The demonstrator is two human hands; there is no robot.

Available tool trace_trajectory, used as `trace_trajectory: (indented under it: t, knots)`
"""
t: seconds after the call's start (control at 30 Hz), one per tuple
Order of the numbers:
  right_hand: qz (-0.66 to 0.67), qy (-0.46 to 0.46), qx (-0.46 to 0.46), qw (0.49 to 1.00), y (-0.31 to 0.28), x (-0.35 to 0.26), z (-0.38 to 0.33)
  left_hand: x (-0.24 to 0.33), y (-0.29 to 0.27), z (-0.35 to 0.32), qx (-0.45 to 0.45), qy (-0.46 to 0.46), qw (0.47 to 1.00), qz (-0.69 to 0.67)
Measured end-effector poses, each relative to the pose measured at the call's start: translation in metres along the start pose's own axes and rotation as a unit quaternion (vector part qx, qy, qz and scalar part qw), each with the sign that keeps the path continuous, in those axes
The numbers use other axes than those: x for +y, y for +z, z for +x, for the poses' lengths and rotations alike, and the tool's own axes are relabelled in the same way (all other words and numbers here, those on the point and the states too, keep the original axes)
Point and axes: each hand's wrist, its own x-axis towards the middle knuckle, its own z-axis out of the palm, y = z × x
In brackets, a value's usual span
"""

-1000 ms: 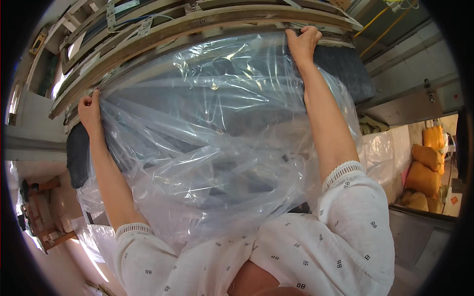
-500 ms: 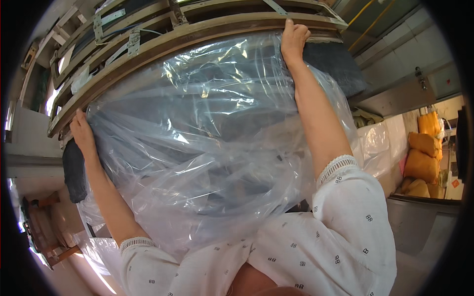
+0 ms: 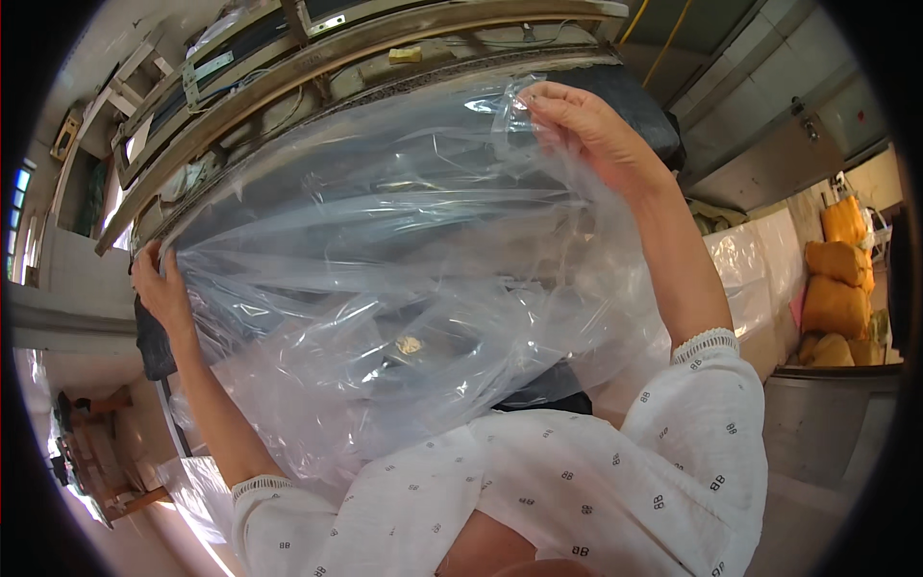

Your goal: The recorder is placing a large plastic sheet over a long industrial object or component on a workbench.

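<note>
A large, crumpled clear plastic sheet [image 3: 385, 207] spreads in front of me over a dark grey padded surface [image 3: 615, 106]. My right hand [image 3: 586, 130] pinches the sheet's far right corner between thumb and fingers, lifting it slightly. At the far left, my left hand [image 3: 165, 293] has its fingers closed at the sheet's edge, and creases fan out from there. The near part of the sheet hangs in loose folds against my white shirt. Beyond both hands runs a long wooden bar [image 3: 385, 43], apart from them.
Behind the bar are metal brackets [image 3: 207, 72], wires and a small yellow block [image 3: 405, 56]. Orange bundles [image 3: 835, 303] are stacked at the right, beside a pale plastic-covered surface [image 3: 755, 260]. A metal cabinet [image 3: 769, 168] stands at the far right.
Both hands have come away from the wooden bar toward me. My right hand now pinches the plastic corner. A gap with the yellow block shows between bar and sheet.
</note>
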Motion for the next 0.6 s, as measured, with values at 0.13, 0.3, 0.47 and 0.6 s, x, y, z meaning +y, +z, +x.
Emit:
trace_trajectory:
  t: [0.13,0.3,0.47,0.6]
  knots:
    - [0.095,0.003,-0.025,0.995,0.019,-0.005,-0.04,0.168,-0.01,-0.019,-0.296,-0.14,0.827,-0.457]
    - [0.303,-0.024,-0.067,0.95,0.055,0.02,-0.065,0.323,-0.026,-0.063,-0.29,-0.139,0.703,-0.634]
    - [0.27,-0.103,0.011,0.957,0.062,0.023,-0.075,0.327,-0.029,-0.086,-0.236,-0.184,0.685,-0.664]
    - [0.193,-0.166,0.008,0.967,0.053,0.022,-0.077,0.323,-0.043,-0.079,-0.186,-0.071,0.821,-0.535]
